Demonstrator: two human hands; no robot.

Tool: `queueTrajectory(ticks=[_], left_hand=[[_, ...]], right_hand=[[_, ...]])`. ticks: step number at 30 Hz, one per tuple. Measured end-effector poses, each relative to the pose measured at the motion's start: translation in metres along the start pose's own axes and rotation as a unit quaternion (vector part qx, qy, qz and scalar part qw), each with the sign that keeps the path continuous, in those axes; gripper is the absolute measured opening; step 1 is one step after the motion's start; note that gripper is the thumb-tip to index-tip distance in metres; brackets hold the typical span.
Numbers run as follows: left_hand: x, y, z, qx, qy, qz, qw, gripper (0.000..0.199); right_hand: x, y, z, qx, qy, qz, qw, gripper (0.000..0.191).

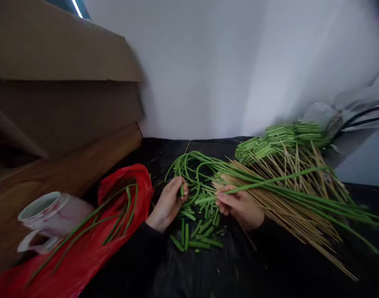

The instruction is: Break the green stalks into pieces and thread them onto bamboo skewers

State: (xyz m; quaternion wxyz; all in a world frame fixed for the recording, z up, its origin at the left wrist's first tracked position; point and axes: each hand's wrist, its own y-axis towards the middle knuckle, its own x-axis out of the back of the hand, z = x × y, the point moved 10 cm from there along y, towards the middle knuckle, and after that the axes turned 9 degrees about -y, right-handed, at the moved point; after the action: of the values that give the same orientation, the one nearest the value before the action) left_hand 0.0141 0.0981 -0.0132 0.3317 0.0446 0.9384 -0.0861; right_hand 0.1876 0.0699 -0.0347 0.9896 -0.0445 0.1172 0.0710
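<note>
My left hand [171,200] pinches a short cut piece of long green bean [182,190] between thumb and fingers. My right hand [241,205] is closed around a long green bean [267,182], whose far part stretches off to the right. Between and below both hands lies a loose pile of short cut bean pieces [205,236]. Uncut long beans [198,156] curl behind the hands and run across a bundle of thin wooden skewers [301,231] on the right.
A red plastic bag [140,178] with more long beans lies left, beside a white mug [57,215]. A cardboard box [65,111] stands behind it. Skewered bean pieces [279,138] are stacked at the back right, near a pale wall [202,74]. Black plastic sheeting [202,277] covers the work surface.
</note>
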Motion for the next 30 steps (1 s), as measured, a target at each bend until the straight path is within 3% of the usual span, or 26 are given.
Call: queueTrajectory(ticks=[3,6,13,16,22,30], left_hand=[[-0.007,-0.002,0.013,0.067,0.012,0.045,0.997,0.019],[-0.02,-0.011,0.028,0.117,0.108,0.114,0.981,0.028],[-0.033,-0.031,0.054,0.152,0.3,0.216,0.917,0.037],[-0.031,-0.028,0.055,0.151,0.298,0.213,0.918,0.036],[-0.028,-0.019,0.045,0.116,0.234,0.173,0.95,0.035],[-0.022,-0.012,0.032,0.066,0.099,0.117,0.986,0.029]], right_hand=[[-0.004,-0.003,0.004,0.005,0.0,0.018,1.0,0.039],[-0.008,-0.004,0.006,0.005,-0.014,0.038,0.999,0.039],[-0.023,-0.008,0.003,0.002,-0.083,0.112,0.99,0.034],[-0.017,-0.006,0.007,0.002,-0.067,0.096,0.993,0.035],[0.017,0.003,0.02,0.004,0.073,-0.008,0.997,0.035],[0.005,-0.001,0.022,0.036,0.016,0.01,0.999,0.033]])
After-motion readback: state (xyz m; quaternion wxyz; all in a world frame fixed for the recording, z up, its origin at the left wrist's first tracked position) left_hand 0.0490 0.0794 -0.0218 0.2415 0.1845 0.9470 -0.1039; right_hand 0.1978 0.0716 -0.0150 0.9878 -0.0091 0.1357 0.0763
